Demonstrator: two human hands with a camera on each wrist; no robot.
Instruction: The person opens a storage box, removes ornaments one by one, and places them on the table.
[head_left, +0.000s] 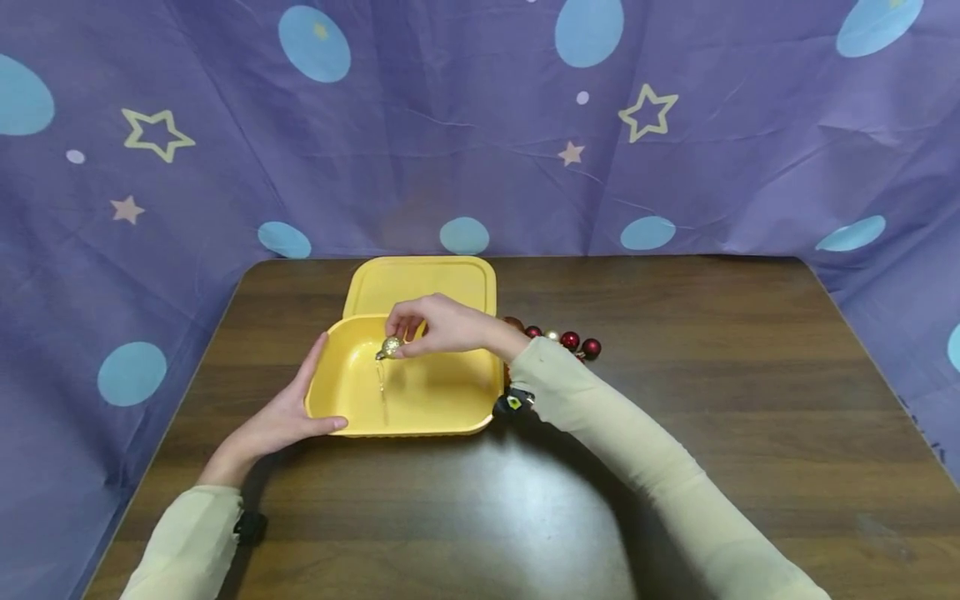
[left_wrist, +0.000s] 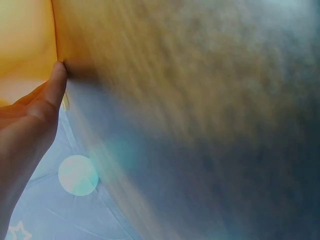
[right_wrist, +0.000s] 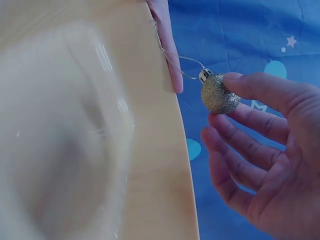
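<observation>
My right hand [head_left: 446, 325] pinches a small gold glitter Christmas bauble [head_left: 392, 347] between thumb and fingers, above the inside of a yellow plastic container [head_left: 442, 400]. In the right wrist view the bauble [right_wrist: 220, 95] shows its metallic cap and a thin hanging string loop. At the container's left side, my left hand [head_left: 288, 412] grips the front-left corner, thumb over the front rim and fingers along the left wall. The left wrist view shows a digit of the left hand [left_wrist: 42, 107] right at the container's edge.
Behind the container lies a flat yellow lid [head_left: 420, 287], partly covered by it. Several more baubles, mostly dark red [head_left: 591, 348], sit on the wooden table [head_left: 712, 375] just right of the container, some hidden behind the right forearm. A purple patterned curtain [head_left: 420, 150] hangs at the back.
</observation>
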